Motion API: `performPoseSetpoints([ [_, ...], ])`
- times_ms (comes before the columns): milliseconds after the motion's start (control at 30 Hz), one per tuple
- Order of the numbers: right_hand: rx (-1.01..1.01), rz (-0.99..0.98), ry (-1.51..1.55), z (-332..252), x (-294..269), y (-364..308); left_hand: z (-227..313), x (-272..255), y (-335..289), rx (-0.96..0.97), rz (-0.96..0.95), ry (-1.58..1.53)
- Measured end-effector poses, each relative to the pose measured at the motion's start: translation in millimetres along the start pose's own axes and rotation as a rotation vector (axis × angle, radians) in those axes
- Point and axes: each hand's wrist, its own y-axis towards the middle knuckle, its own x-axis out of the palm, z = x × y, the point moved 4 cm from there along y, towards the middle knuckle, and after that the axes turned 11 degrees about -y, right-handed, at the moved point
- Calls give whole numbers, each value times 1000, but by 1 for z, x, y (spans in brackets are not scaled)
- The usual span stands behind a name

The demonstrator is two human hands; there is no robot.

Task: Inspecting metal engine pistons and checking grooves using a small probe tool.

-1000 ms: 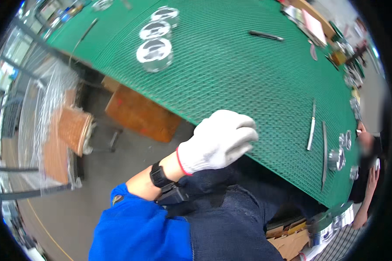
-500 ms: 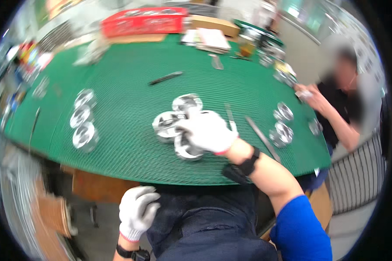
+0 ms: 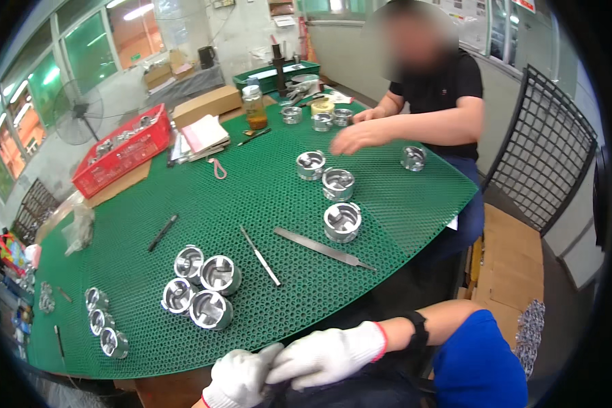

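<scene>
Both my hands wear white knit gloves and meet at the table's front edge, over my lap. My right hand reaches leftward with fingers stretched out, their tips touching the other glove. Curled beside it, my left hand has its thumb toward the right; its fingers are mostly hidden. No object shows between the gloves. Beyond them, a tight cluster of several silver metal pistons stands on the green perforated mat. A slim metal hand tool and a flat file lie right of that cluster.
Three pistons line the left edge; three more stand at right. A black pen lies mid-mat. Behind are a red crate of metal parts and a jar. A co-worker's hand reaches over the far right side.
My right hand has left the piston cluster and come back to my left hand at the table edge. The view has swung right. The co-worker's arm now extends over the mat.
</scene>
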Motion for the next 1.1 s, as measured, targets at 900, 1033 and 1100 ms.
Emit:
performPoseSetpoints([
  [900,-499,1329,1157,62,205,79,-38,21,-62,-537,90,-104],
  [1033,-1061,1543,985,36,163,104,-40,17,-61,-677,114,-136],
  [1100,-1119,1366,905,29,145,114,-39,11,-69,-681,203,-86],
])
